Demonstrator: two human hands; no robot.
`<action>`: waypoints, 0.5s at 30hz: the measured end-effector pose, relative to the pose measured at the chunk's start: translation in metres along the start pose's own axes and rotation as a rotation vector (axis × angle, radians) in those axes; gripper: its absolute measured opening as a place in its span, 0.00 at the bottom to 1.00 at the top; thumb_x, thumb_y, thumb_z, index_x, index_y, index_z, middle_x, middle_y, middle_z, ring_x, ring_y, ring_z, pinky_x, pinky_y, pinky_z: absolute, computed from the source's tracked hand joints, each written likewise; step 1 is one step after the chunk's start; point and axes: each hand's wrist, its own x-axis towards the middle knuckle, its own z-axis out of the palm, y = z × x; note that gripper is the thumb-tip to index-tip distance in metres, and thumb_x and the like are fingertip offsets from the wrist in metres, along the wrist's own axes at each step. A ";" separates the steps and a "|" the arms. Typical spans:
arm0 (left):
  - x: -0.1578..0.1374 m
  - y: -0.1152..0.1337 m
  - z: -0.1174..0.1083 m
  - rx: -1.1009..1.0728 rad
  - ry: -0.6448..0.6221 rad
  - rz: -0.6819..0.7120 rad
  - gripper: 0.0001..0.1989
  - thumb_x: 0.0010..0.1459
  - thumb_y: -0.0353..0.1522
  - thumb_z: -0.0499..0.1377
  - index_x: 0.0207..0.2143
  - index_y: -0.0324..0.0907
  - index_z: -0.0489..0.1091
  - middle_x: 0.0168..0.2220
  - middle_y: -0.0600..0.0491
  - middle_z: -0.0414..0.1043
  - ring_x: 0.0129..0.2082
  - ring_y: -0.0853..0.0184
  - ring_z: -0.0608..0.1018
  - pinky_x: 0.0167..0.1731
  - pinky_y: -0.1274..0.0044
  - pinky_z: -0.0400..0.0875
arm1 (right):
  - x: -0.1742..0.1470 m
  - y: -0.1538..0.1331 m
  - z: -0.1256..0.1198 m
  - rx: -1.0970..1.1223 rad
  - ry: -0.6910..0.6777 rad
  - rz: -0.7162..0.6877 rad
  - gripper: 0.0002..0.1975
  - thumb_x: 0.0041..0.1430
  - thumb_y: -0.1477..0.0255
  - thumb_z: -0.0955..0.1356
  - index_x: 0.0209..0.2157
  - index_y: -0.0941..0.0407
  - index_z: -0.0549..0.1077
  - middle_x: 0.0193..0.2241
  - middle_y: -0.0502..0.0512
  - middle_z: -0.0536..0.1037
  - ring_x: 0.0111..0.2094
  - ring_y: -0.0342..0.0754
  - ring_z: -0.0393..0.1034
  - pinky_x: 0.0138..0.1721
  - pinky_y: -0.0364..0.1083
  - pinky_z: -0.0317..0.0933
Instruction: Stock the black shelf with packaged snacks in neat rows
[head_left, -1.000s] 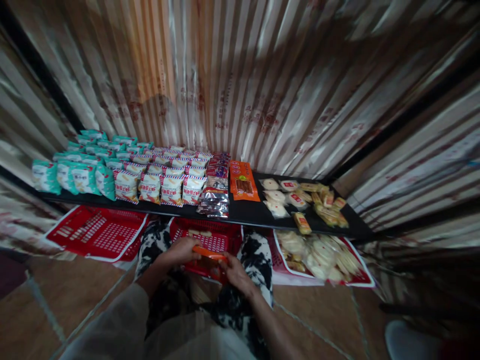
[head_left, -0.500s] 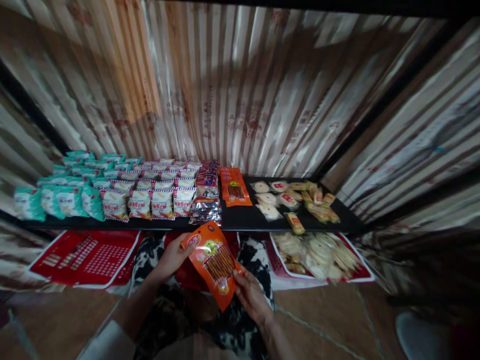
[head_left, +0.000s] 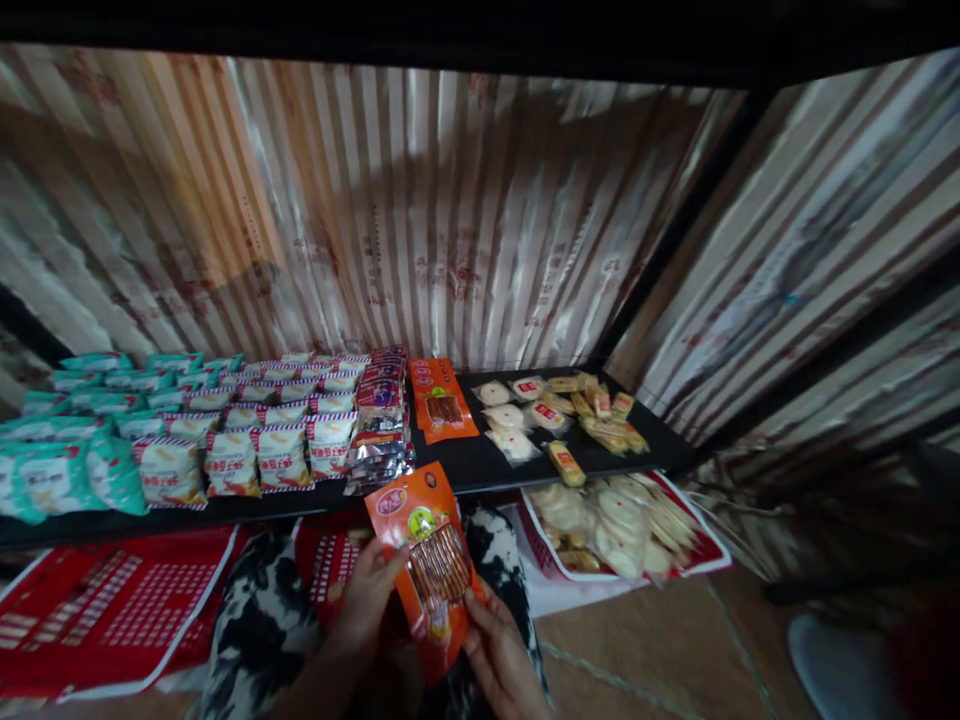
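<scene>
Both my hands grip an orange snack packet [head_left: 433,560] with brown sticks showing through its clear window. My left hand [head_left: 369,590] pinches its left edge, and my right hand [head_left: 496,640] holds its lower right edge. The packet is tilted, in front of the black shelf's [head_left: 480,470] front edge. On that shelf, just beyond it, lie similar orange packets [head_left: 442,402]. To their left stands a row of dark red and silver packets [head_left: 381,420], with white shrimp-snack bags [head_left: 281,457] further left.
Teal bags [head_left: 56,478] fill the shelf's left end. Round white wrapped cakes [head_left: 506,417] and yellow wrapped snacks [head_left: 611,432] lie on the right. Below are a red basket [head_left: 127,600] and another full basket [head_left: 697,572]. Striped sheeting [head_left: 420,220] hangs behind.
The view has turned right and tilted up, so the shelf sits lower and further left. The orange packet stays in both hands, now more upright.
</scene>
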 end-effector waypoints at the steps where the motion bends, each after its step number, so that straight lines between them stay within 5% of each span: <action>1: 0.000 -0.003 0.006 0.005 -0.014 0.002 0.25 0.32 0.41 0.69 0.34 0.39 0.71 0.35 0.46 0.78 0.37 0.56 0.79 0.38 0.70 0.73 | 0.000 -0.003 -0.001 -0.007 0.012 -0.010 0.19 0.41 0.67 0.76 0.38 0.57 0.75 0.37 0.57 0.79 0.40 0.52 0.74 0.43 0.49 0.66; 10: 0.014 0.005 0.051 0.048 -0.051 0.116 0.18 0.44 0.37 0.64 0.39 0.41 0.69 0.41 0.48 0.76 0.42 0.59 0.77 0.43 0.70 0.71 | 0.021 -0.035 -0.019 -0.294 0.227 -0.125 0.24 0.39 0.57 0.74 0.39 0.55 0.76 0.39 0.56 0.79 0.44 0.56 0.72 0.45 0.50 0.66; 15: 0.043 0.007 0.073 0.096 -0.016 0.187 0.19 0.46 0.35 0.62 0.42 0.41 0.68 0.40 0.47 0.76 0.41 0.61 0.77 0.42 0.73 0.71 | 0.051 -0.065 -0.022 -0.542 0.153 -0.271 0.26 0.42 0.56 0.73 0.42 0.55 0.72 0.37 0.56 0.79 0.40 0.54 0.73 0.42 0.51 0.67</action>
